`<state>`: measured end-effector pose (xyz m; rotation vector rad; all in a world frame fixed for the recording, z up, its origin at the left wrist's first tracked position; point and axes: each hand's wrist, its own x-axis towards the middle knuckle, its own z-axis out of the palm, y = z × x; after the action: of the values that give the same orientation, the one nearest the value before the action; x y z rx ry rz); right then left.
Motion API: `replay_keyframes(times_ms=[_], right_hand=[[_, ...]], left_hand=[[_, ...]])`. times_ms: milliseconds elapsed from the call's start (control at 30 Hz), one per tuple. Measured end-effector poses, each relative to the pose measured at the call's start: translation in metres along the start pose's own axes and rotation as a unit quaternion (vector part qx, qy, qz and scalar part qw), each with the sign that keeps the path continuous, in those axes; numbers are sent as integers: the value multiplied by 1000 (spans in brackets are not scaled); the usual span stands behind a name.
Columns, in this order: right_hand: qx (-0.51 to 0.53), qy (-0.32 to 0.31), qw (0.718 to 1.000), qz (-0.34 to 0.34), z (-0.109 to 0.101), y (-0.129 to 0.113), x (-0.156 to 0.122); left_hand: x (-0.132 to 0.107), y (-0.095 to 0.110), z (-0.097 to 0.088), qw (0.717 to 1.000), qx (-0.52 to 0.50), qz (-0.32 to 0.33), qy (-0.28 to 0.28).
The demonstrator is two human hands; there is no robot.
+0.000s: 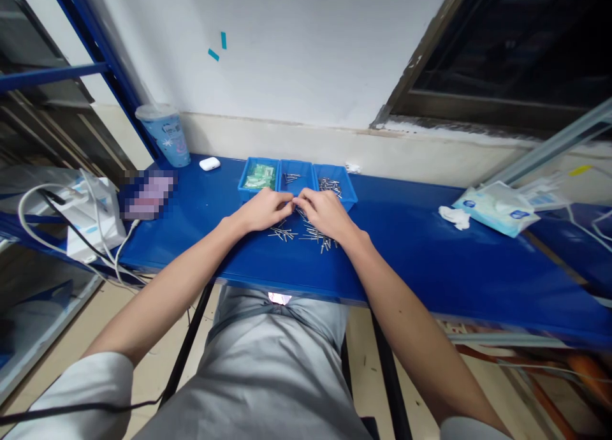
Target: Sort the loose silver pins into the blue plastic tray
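My left hand (264, 209) and my right hand (325, 212) meet fingertip to fingertip just in front of three joined blue bins. Both are closed in a pinch; whatever sits between the fingers is too small to make out. Beneath and in front of them, thin metal pins (283, 234) lie in a loose pile, with a larger pile (325, 242) under my right hand. The left bin (243, 177) holds small green-and-white packets (261, 176). A few pins lie in the middle bin (301, 186), and many metal pieces (329, 185) fill part of the right bin (352, 188).
On the blue table (406, 249), a cup (167, 137) and a white earbud case (209, 164) stand at the left, near a blurred phone (150, 196) and a power strip (93, 223) with cables. A wipes pack (497, 207) and crumpled tissue (454, 217) lie right.
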<state>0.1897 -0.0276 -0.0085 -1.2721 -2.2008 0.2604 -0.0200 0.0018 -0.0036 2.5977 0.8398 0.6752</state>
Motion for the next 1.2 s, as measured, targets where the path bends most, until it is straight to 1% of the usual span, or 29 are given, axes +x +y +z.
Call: replay_keyframes(times_ms=[100,233,533,700,900,1200], right_hand=[[40,5,999,-22,-1,1,-1],[29,14,998,-49,0,3,-1],[24,5,999,-44,1,3,0],[30,0,999,-26,3,1,0],[-22,-9,1000,3,3,-2,1],[-41,-25,999,-8,1,-3,0]], left_hand=[[0,2,-2,1000,-2,-3,-7],[0,2,-3,1000,6,-8,-3],[0,-2,2,1000,-2,-7,7],[0,-1,2,1000,-5,-9,11],[0,2,1,1000,-11,-7,4],[-1,-1,3,1000,0,-3,0]])
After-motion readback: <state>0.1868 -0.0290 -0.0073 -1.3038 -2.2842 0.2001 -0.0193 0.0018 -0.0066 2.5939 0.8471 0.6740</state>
